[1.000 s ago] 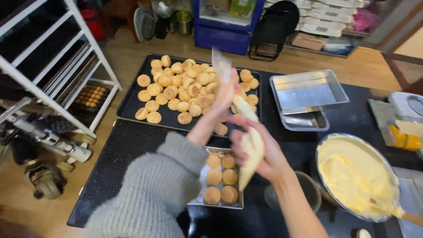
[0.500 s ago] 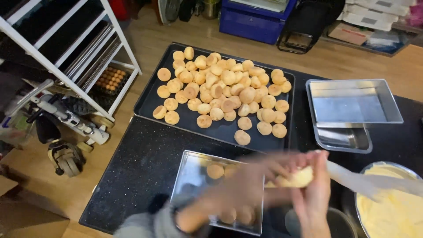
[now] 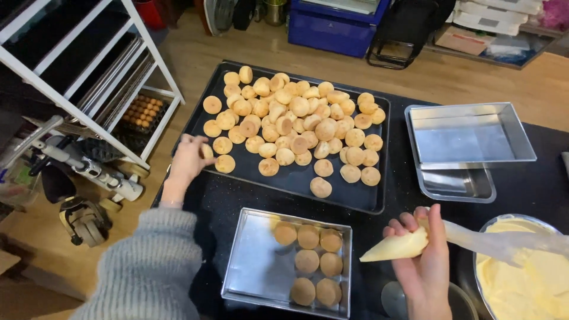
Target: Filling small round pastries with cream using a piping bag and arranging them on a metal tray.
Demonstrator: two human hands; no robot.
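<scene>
Left hand picks a puff, right hand grips the piping bag.

Head view: left hand (image 3: 188, 159) pinches a small puff (image 3: 205, 152) at the near-left corner of the dark tray (image 3: 296, 178), beside the heap of puffs (image 3: 296, 121). Right hand (image 3: 422, 261) closes round the piping bag (image 3: 398, 246), tip aimed at the steel pan (image 3: 261, 266) holding filled puffs (image 3: 308, 264). The puff looks light and brittle, so hold its sides gently. Cream bowl (image 3: 527, 269) sits far right.
</scene>
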